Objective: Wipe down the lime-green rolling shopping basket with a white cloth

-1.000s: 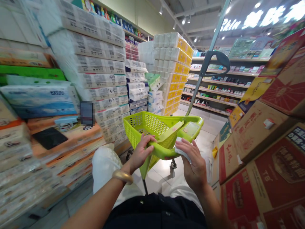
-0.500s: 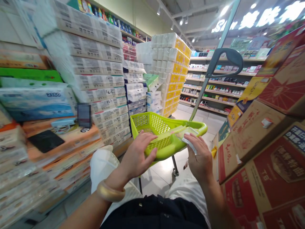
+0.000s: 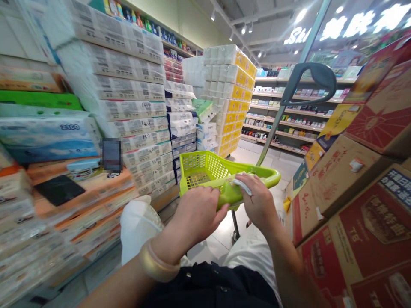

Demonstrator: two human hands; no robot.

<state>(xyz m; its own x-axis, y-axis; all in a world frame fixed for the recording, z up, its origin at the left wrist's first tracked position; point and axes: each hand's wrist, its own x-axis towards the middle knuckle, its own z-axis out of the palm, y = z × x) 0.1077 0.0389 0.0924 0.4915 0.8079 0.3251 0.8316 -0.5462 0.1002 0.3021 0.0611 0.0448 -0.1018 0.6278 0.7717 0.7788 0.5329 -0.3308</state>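
Note:
A lime-green wheeled shopping basket (image 3: pixel 205 169) stands in the aisle in front of me, its grey pull handle (image 3: pixel 308 79) raised at the upper right. My left hand (image 3: pixel 197 214), a gold bangle on its wrist, grips the basket's near rim with closed fingers. My right hand (image 3: pixel 258 201) rests on the rim beside it, its fingers pinching a folded white cloth or wipe (image 3: pixel 242 186) against the green plastic. The basket's mesh inside shows nothing in it.
Stacked packs of tissue and toilet paper (image 3: pixel 128 98) wall the left side. Red and brown cartons (image 3: pixel 359 188) are piled close on the right. A yellow-and-white roll tower (image 3: pixel 233 94) and product shelves (image 3: pixel 289 128) stand beyond, across a tiled floor (image 3: pixel 266 156).
The basket tipped from tilted toward me to more level. My left hand slid along the near rim and closed on it. My right hand moved the white cloth up onto the rim.

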